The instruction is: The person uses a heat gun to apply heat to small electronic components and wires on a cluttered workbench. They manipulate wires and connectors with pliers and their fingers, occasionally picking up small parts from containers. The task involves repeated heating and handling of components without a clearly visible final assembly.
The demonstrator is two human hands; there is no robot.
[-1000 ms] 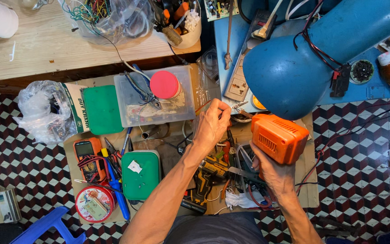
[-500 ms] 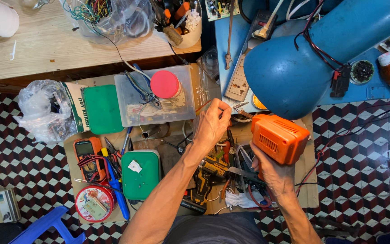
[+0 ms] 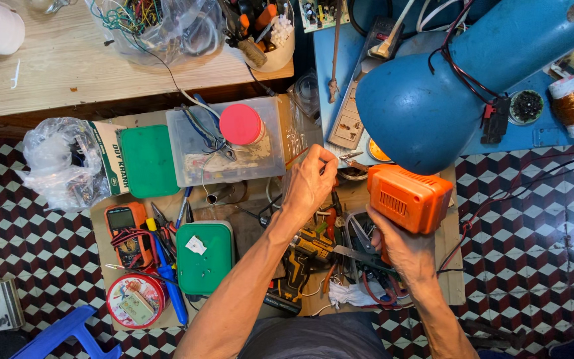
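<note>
Nothing had shifted over the last second: the right hand [image 3: 403, 249] still gripped the orange tool [image 3: 408, 197] beneath the lamp [image 3: 433, 100], while the left hand [image 3: 308, 181] stayed pinched shut, its contents hidden.

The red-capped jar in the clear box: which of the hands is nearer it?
Left. The left hand is just right of the red-capped jar; the right hand grips the orange tool, farther off.
</note>
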